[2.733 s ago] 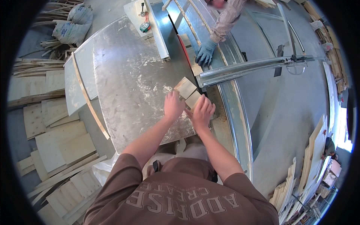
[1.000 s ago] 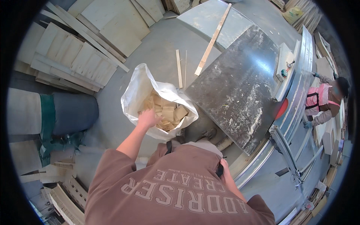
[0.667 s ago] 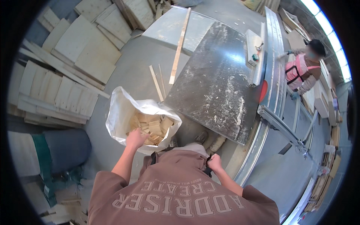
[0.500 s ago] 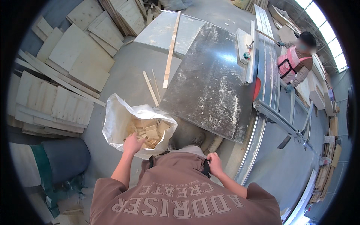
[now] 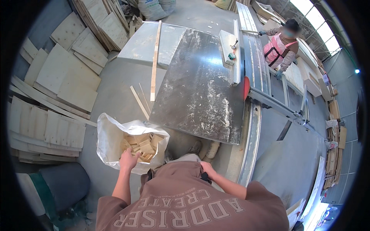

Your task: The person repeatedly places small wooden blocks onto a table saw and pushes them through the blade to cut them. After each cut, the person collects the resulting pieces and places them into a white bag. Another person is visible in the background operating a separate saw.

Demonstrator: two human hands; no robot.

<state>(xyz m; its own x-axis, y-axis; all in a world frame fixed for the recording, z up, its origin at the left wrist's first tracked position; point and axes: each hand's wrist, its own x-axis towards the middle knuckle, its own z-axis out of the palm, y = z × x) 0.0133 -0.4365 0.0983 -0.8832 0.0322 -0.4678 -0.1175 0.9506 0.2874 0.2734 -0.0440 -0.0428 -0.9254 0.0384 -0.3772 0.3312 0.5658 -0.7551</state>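
My left hand (image 5: 129,158) is over the near rim of a white woven sack (image 5: 106,133). Its thumb and fingers are apart, with nothing visible between them. Inside the sack lie several small pale wood offcuts (image 5: 146,147). At my waist, my right hand (image 5: 208,170) has its fingers curled on the hem of my brown T-shirt (image 5: 177,181), next to a small black strap (image 5: 204,176). The fingertips are partly hidden. Beyond the sack stands a dark saw table (image 5: 189,88), dusted with wood chips.
A long wood strip (image 5: 155,61) lies across the table's grey extension (image 5: 133,48). Thin strips (image 5: 139,102) lean near the sack. A red guard (image 5: 246,88) sits by the sliding rail. Across the machine, a person in a pink apron (image 5: 274,50) stands. Plywood sheets (image 5: 58,73) are stacked left.
The whole view has shifted, so the table and sack appear farther left and lower. My right hand has moved inward along the shirt hem. My left hand stays at the sack.
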